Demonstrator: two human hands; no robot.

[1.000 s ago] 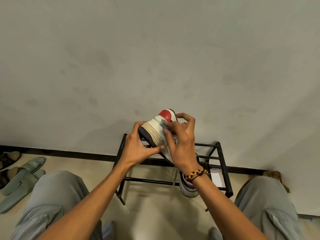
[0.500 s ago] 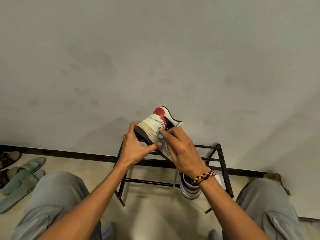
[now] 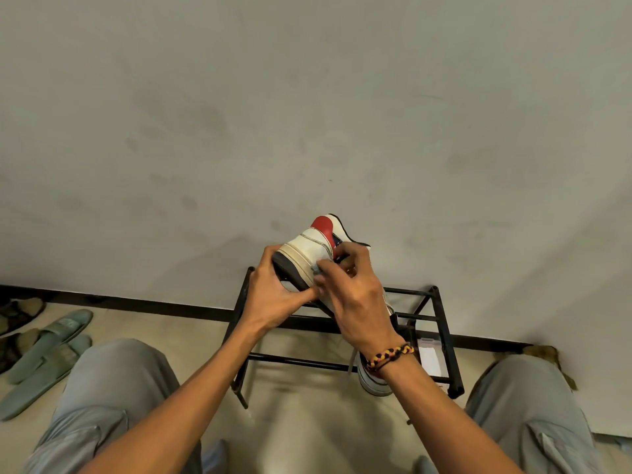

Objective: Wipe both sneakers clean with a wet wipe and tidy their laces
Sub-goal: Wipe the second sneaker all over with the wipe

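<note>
Change: sneaker (image 3: 316, 242) now shows more of its white side and red heel patch than a second ago, when the right hand covered much of it; the right hand (image 3: 355, 295) has slid down and nearer, off the heel top.
Left hand: left hand (image 3: 273, 295) grips the sneaker from the left, its fingers curled round the dark sole, thumb lying across toward the right hand.
Right hand: fingers bent narrow, pinching a small pale-blue wipe (image 3: 319, 268) against the sneaker's side near the sole edge.
Sneaker place: held in the air above the black rack (image 3: 441, 336), heel up and far, toe hidden behind the right hand.
Second sneaker: second sneaker (image 3: 374, 381) stands on the rack's low tier at right; only its white toe shows below the right wrist.
Laces: a pale lace (image 3: 350, 362) hangs down beside that toe; which shoe it belongs to cannot be told.
Hard to see: the wipe is mostly covered by fingers; a white card (image 3: 429, 359) on the rack is too small to read.
Rest: green slippers (image 3: 48, 350) lie on the floor at far left, partly cut off; a braided bracelet (image 3: 390, 355) circles the right wrist.
</note>
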